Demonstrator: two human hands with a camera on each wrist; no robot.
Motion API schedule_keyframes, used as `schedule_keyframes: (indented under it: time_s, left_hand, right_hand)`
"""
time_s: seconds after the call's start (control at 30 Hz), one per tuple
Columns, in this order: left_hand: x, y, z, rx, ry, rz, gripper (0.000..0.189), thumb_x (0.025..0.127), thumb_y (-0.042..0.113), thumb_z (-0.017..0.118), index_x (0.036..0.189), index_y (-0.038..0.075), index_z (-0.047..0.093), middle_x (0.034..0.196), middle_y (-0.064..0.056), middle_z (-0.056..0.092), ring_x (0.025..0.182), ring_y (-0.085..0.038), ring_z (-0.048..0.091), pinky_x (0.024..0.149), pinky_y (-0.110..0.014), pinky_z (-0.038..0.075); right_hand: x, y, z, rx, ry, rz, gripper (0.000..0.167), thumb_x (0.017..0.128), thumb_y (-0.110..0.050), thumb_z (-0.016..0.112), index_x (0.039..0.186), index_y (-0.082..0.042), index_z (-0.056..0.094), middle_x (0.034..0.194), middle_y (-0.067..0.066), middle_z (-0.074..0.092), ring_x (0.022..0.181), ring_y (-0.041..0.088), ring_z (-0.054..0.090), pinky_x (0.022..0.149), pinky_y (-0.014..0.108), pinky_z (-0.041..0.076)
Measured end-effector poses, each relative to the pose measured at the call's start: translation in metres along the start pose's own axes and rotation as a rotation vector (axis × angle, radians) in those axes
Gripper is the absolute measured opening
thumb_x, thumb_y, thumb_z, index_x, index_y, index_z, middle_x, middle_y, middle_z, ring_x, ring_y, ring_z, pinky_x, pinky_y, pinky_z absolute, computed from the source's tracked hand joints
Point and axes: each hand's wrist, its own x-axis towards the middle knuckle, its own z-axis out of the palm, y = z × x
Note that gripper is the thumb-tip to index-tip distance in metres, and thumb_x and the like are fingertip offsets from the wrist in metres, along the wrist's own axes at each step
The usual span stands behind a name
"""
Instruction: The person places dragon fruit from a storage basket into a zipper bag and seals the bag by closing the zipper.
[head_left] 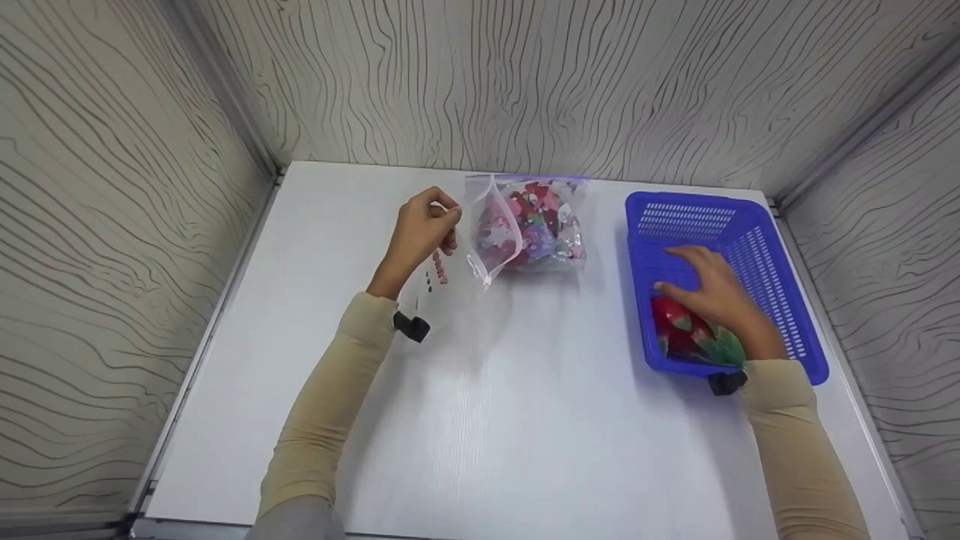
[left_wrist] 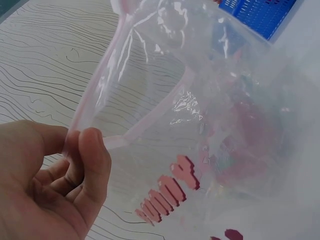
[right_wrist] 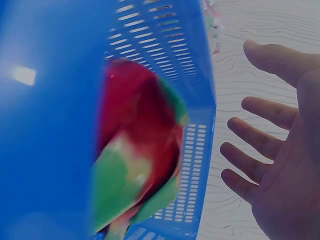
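My left hand [head_left: 424, 229] pinches the rim of a clear zip bag [left_wrist: 155, 110] between thumb and fingers, and its mouth gapes wide. Pink lettering [left_wrist: 167, 192] is printed on the plastic. Inside the bag lie red, pink and white pieces [head_left: 536, 214], blurred by the film in the left wrist view. Over the blue basket [head_left: 637, 247] hangs my right hand [head_left: 712, 292], fingers spread and nothing held. A red dragon fruit [right_wrist: 145, 115] with green scales lies in the basket's near end, partly covered by that hand in the head view.
The bag and basket stand on a white table [head_left: 480, 442], the basket at the right and the bag toward the back. Walls [head_left: 480, 82] with a wood-grain line pattern enclose the table at the back and both sides.
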Motion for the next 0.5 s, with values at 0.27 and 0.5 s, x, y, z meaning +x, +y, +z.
schedule_keyframes:
  time_s: [0.27,0.5]
  left_hand:
    - [-0.001,-0.001,0.001,0.009,-0.006,0.013,0.011,0.105,0.013,0.063,0.108,0.004,0.065,0.064,0.0,0.063,0.05,-0.011,0.061,0.051,-0.03,0.059]
    - [-0.002,-0.001,0.001,0.013,-0.013,0.024,0.011,0.106,0.014,0.063,0.108,0.003,0.066,0.064,0.0,0.063,0.05,-0.011,0.062,0.047,-0.027,0.056]
  right_hand:
    - [-0.009,0.012,0.003,-0.021,-0.027,0.033,0.074,0.098,-0.038,0.076,0.155,-0.001,0.047,0.159,0.032,0.042,0.147,0.056,0.033,0.118,0.08,0.027]
    - [-0.016,0.019,0.005,-0.027,-0.067,0.046,0.078,0.098,-0.042,0.076,0.156,-0.001,0.044,0.159,0.032,0.04,0.144,0.056,0.034,0.116,0.081,0.029]
